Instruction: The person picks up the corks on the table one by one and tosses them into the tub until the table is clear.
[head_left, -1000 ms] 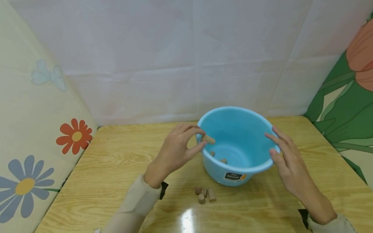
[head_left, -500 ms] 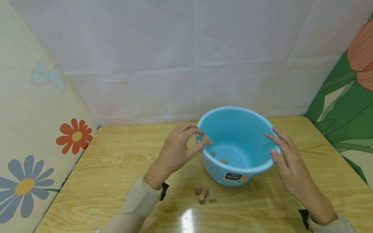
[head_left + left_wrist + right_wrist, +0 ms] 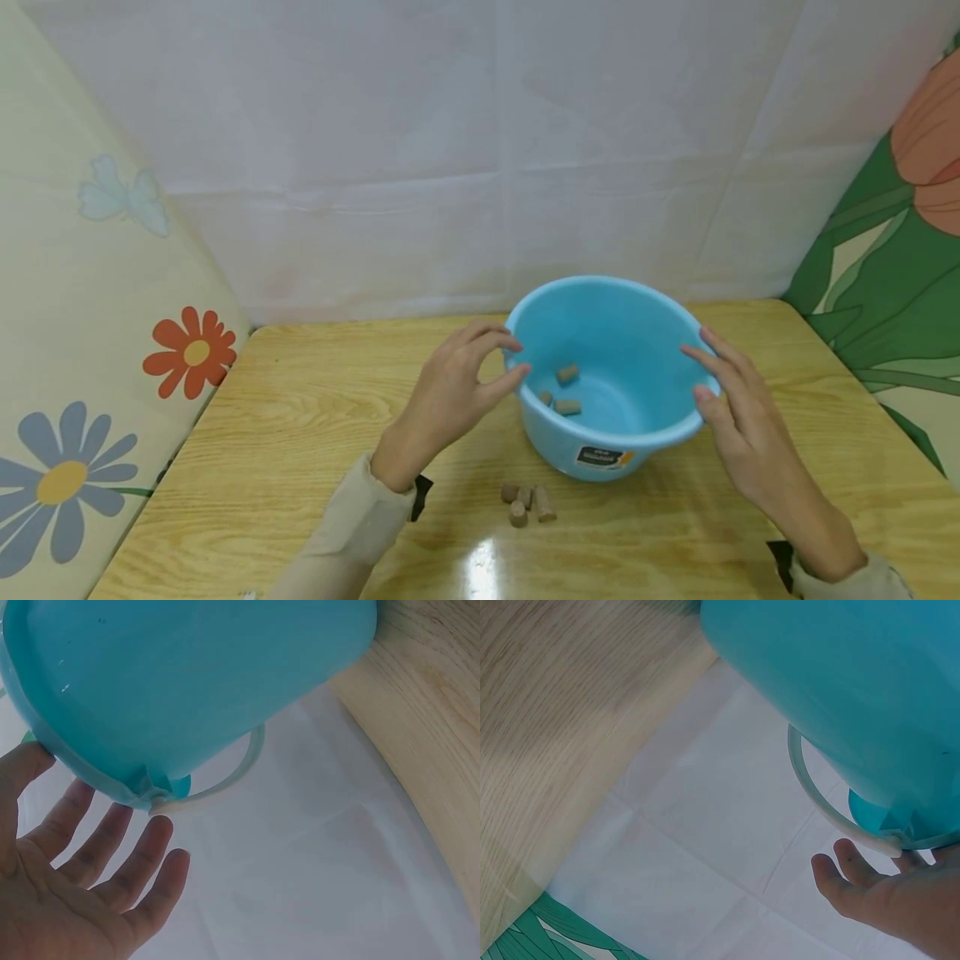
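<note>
A light blue plastic bucket with a dark label stands on the wooden table. Inside lie three small tan corks. My left hand is at the bucket's left rim with thumb and index finger apart and nothing between them; in the left wrist view its fingertips are right at the rim, below the handle pivot. My right hand holds the right rim, its thumb and index finger hooked over the edge. Several more corks sit together on the table in front of the bucket.
The wooden table ends at a white cloth backdrop. Flower-printed panels flank it left and right. A pale bucket handle hangs behind the bucket in the right wrist view.
The cork that my left hand pinched over the rim has been let go and now lies inside the bucket. My right hand stays at the rim.
</note>
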Motion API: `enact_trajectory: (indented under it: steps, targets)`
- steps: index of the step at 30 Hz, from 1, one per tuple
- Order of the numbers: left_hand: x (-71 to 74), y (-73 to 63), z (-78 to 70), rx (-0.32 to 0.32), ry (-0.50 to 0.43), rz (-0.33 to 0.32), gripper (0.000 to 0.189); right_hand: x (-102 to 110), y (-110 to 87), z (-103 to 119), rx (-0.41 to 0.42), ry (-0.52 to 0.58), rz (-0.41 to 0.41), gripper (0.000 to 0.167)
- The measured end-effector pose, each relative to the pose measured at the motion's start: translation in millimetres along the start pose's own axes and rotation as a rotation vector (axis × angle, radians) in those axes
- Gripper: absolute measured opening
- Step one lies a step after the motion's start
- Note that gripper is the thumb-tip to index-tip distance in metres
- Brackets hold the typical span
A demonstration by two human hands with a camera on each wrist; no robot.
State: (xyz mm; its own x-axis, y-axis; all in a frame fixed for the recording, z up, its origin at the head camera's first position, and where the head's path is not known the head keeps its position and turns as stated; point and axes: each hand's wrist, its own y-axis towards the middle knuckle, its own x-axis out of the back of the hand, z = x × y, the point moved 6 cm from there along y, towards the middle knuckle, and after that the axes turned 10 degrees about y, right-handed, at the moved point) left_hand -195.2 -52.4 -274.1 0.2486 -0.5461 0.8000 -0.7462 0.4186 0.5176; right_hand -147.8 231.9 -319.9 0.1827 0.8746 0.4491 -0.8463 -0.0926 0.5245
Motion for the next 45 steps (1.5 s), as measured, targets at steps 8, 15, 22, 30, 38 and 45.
enact_trajectory:
  steps: [8, 15, 22, 30, 38, 45]
  targets:
    - [1.1, -1.0, -2.4, -0.057, 0.046, -0.042, 0.020, -1, -0.4, 0, -0.002, 0.010, 0.001, 0.044]
    - [4.7, -2.7, -3.2, -0.078, 0.093, -0.071, 0.020, -1, -0.8, 0, -0.004, 0.005, 0.002, 0.044]
    - [10.1, -7.0, 3.7, -0.073, 0.102, -0.096, 0.019, 0, -0.9, 0, 0.005, -0.004, -0.006, 0.044]
    - [11.3, -16.5, 12.0, -0.078, 0.131, -0.090, 0.018, 0, -0.2, 0, -0.005, -0.003, -0.003, 0.044]
    - [4.8, -28.6, 18.4, -0.050, 0.169, -0.030, 0.018, 0, 0.1, 0, -0.005, 0.001, -0.002, 0.044]
    - [-5.7, -37.9, 20.9, -0.051, 0.169, 0.005, 0.018, 0, 0.6, 0, -0.004, -0.003, 0.001, 0.044]
